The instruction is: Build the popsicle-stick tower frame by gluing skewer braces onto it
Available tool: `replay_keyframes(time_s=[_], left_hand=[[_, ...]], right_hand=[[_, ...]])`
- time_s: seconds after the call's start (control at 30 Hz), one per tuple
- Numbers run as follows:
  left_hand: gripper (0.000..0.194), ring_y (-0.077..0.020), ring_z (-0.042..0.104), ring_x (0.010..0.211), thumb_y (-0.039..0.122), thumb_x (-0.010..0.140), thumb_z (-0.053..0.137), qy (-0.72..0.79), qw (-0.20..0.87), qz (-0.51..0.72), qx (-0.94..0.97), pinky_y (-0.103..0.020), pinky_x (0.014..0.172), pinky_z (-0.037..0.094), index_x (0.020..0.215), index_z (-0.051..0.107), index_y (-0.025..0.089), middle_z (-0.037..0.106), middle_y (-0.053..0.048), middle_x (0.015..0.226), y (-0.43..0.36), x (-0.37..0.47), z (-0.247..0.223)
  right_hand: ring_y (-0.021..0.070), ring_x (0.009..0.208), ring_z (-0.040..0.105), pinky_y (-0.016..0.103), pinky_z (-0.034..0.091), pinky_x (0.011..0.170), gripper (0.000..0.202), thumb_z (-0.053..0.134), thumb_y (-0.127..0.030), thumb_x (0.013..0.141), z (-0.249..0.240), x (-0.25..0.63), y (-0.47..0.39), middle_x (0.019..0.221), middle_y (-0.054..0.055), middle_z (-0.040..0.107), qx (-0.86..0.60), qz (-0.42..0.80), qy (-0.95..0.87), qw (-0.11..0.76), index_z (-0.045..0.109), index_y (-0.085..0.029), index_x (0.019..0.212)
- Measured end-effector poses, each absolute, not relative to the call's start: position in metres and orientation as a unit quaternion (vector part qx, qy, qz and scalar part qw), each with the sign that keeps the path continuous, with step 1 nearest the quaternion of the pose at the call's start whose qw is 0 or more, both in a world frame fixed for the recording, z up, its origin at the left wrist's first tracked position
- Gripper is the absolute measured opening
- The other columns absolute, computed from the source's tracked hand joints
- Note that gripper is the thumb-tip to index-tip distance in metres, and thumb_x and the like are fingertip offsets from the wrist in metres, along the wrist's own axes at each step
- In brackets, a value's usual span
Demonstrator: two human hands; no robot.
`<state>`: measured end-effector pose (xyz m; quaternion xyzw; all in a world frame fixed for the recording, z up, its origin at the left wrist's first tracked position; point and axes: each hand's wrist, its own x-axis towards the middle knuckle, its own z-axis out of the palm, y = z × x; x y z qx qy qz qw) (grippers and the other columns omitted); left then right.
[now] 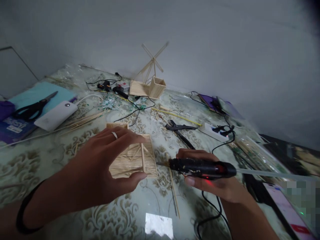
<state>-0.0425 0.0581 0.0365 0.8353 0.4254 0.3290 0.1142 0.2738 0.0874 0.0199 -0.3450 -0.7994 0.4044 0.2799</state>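
My left hand (107,160) reaches over a wooden stick model (150,150), with thumb and fingertips at the two ends of an upright-looking stick (143,157) on it. In my right hand (212,190) is a black glue gun (200,167), its nozzle pointing left, close to the model's right edge. A red light glows on the gun and a clear glue stick (262,172) juts out of its back. Below the nozzle a thin wooden stick (174,191) lies on the patterned cloth.
Pliers (180,126) and a power strip (216,132) lie beyond my right hand. A windmill-like stick model (140,88) stands by the wall. Scissors (35,108) rest at the left, a phone (287,210) at the lower right. Black cords cross the table.
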Motion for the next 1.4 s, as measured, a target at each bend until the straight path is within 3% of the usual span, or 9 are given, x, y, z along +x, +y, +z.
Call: replay_keyframes(time_s=[0.1,0.23,0.3,0.53,0.9,1.03,1.17,1.3,1.4], left_hand=[[0.045,-0.0283,0.075,0.127,0.033,0.093,0.075,0.425,0.12,0.338,0.831,-0.044,0.109,0.062,0.136,0.063,0.031,0.077,-0.006,0.138,0.057,-0.043,0.032],[0.044,-0.0282,0.075,0.125,0.034,0.094,0.075,0.426,0.121,0.34,0.829,-0.045,0.11,0.061,0.136,0.063,0.031,0.078,-0.007,0.136,0.057,-0.044,0.028],[0.044,-0.0284,0.075,0.127,0.035,0.094,0.076,0.423,0.121,0.34,0.831,-0.044,0.11,0.061,0.135,0.063,0.03,0.078,-0.007,0.137,0.058,-0.045,0.028],[0.044,-0.0289,0.071,0.133,0.036,0.097,0.076,0.435,0.136,0.301,0.838,-0.046,0.115,0.058,0.138,0.063,0.027,0.075,-0.008,0.142,0.055,-0.047,0.04],[0.055,-0.0317,0.067,0.14,0.035,0.096,0.077,0.451,0.159,0.242,0.844,-0.047,0.116,0.057,0.147,0.056,0.026,0.069,-0.009,0.152,0.06,-0.053,0.042],[0.065,-0.0318,0.069,0.137,0.038,0.089,0.086,0.454,0.187,0.218,0.843,-0.045,0.114,0.059,0.148,0.059,0.028,0.07,-0.007,0.15,0.062,-0.062,0.046],[0.044,-0.0272,0.074,0.128,0.03,0.097,0.078,0.462,0.182,0.222,0.839,-0.041,0.107,0.061,0.14,0.068,0.03,0.075,-0.002,0.143,0.069,-0.069,0.055],[0.024,-0.0206,0.077,0.114,0.023,0.104,0.067,0.46,0.186,0.249,0.832,-0.036,0.105,0.06,0.124,0.079,0.027,0.081,0.0,0.125,0.076,-0.07,0.055],[0.017,-0.0185,0.078,0.102,0.024,0.103,0.07,0.444,0.197,0.289,0.825,-0.033,0.097,0.061,0.113,0.084,0.026,0.082,0.0,0.112,0.082,-0.067,0.046]], right_hand=[[0.0199,0.069,0.069,0.03,0.062,0.062,0.029,0.079,-0.048,0.095,0.012,0.282,0.085,0.079,0.003,0.07,-0.363,0.393,-0.812,0.234,0.073,-0.023,0.083],[0.0297,0.1,0.082,0.038,0.071,0.085,0.044,0.087,-0.058,0.088,-0.009,0.321,0.072,0.112,0.011,0.084,-0.448,0.305,-0.815,0.205,0.083,-0.023,0.115],[0.0305,0.101,0.084,0.036,0.072,0.083,0.049,0.089,-0.057,0.086,-0.019,0.345,0.062,0.119,0.011,0.085,-0.489,0.275,-0.81,0.172,0.082,-0.025,0.122],[0.0203,0.061,0.068,0.03,0.061,0.057,0.028,0.078,-0.052,0.095,-0.037,0.387,0.039,0.076,0.003,0.07,-0.563,0.187,-0.782,0.189,0.074,-0.024,0.093],[0.0374,0.095,0.084,0.052,0.071,0.088,0.044,0.069,-0.063,0.093,-0.085,0.448,0.023,0.111,0.018,0.081,-0.616,0.126,-0.765,0.14,0.08,-0.022,0.106],[0.0392,0.097,0.083,0.052,0.07,0.084,0.042,0.063,-0.065,0.098,-0.04,0.423,0.036,0.11,0.015,0.083,-0.611,0.068,-0.77,0.169,0.081,-0.028,0.105],[0.033,0.107,0.079,0.044,0.067,0.09,0.022,0.067,-0.05,0.104,0.018,0.341,0.049,0.113,0.009,0.08,-0.561,0.1,-0.779,0.262,0.078,-0.033,0.113],[0.0309,0.136,0.067,0.042,0.058,0.113,0.056,0.079,-0.056,0.098,0.038,0.248,0.062,0.144,0.008,0.07,-0.406,0.221,-0.828,0.318,0.064,-0.039,0.149],[0.0308,0.144,0.059,0.043,0.053,0.12,0.076,0.09,-0.055,0.089,0.032,0.214,0.074,0.152,0.008,0.062,-0.363,0.301,-0.822,0.318,0.058,-0.039,0.156]])
